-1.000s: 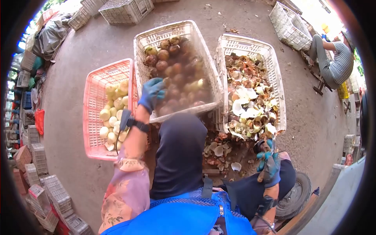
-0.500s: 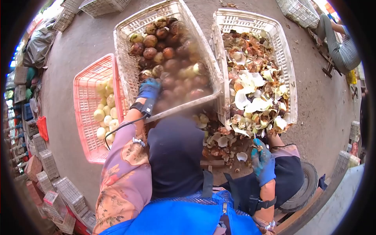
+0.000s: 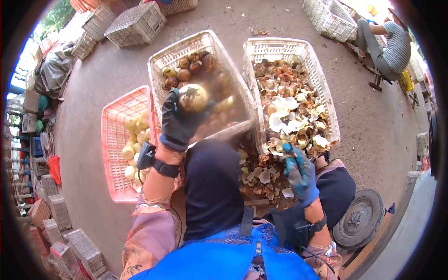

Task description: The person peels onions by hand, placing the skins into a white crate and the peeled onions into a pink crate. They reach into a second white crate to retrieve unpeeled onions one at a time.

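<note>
In a dark, stained glove, my left hand (image 3: 179, 122) grips a large pale onion (image 3: 192, 97) with brown skin patches, raised over a white crate (image 3: 155, 79) of unpeeled brown onions (image 3: 184, 74). My right hand (image 3: 301, 176), in a blue-green glove, is closed around a small tool whose thin tip barely shows; its handle is hidden. It is at the near edge of another white crate (image 3: 333, 112), filled with onion skins and peelings (image 3: 284, 114). A pink crate (image 3: 112, 154) on the left holds peeled onions (image 3: 129, 152).
Loose peelings (image 3: 263, 177) lie on the ground between my knees. A wheel (image 3: 359, 219) stands at the lower right. Another person (image 3: 392, 49) sits at the upper right beside a crate (image 3: 329, 21). Stacked crates (image 3: 84, 247) line the left side.
My left hand has come up from among the onions, turned over and now holds one. The view has shifted, and my right hand is raised slightly nearer the peelings crate.
</note>
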